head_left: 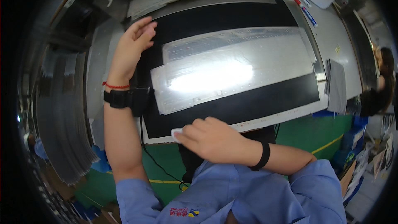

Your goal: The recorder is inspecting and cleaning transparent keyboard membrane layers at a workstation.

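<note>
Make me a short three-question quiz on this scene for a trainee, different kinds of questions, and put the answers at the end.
1. What does the right hand hold? A) a marker; B) a white piece; C) a fan.
2. True or false: the left hand holds a cloth.
3. Fill in: the shiny sheets lie on a panel coloured ____.

Key: 1. B. 2. False, it holds nothing that shows. 3. Black.
</note>
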Motion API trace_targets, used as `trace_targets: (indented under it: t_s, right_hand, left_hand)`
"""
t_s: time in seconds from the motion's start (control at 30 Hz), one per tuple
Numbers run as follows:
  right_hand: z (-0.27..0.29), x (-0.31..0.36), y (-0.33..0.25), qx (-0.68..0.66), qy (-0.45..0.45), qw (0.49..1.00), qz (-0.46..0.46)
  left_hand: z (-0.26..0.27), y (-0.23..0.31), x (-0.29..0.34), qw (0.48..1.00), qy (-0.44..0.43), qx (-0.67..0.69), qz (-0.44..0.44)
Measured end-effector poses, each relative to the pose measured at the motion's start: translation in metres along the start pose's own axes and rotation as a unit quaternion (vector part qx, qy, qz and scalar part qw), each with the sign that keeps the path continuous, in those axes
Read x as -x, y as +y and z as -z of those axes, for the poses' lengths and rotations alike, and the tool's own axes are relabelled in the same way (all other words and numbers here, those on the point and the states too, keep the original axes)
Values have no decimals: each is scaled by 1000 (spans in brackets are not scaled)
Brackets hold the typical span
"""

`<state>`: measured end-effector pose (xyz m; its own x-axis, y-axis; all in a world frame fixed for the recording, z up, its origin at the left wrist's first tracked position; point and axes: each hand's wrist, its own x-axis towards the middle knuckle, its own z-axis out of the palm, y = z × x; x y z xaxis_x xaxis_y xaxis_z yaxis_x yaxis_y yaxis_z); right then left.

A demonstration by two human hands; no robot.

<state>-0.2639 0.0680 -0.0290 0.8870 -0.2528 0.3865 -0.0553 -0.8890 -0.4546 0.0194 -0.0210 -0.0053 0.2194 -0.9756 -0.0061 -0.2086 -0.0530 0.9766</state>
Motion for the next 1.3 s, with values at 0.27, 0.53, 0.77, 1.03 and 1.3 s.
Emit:
trace_targets:
  t_s: [0.27, 0.53, 0.77, 1.03, 1.3]
  right_hand:
    - [-23, 15, -31, -65, 43, 997, 24]
    - [9, 7, -23, -55, 42, 998, 8]
    - [64, -10, 12, 75, 28, 996, -41]
    - [65, -40, 41, 183, -62, 973, -126]
    - [44, -63, 57, 227, -96, 963, -107]
  left_hand:
    - [-24, 14, 14, 929, -109, -353, -18]
    - [-22, 17, 17, 928, -128, -351, 2]
    - [-21, 21, 27, 914, -164, -367, -58]
    - [-31, 25, 41, 888, -232, -386, -95]
    - [-28, 21, 42, 889, -227, -389, -87]
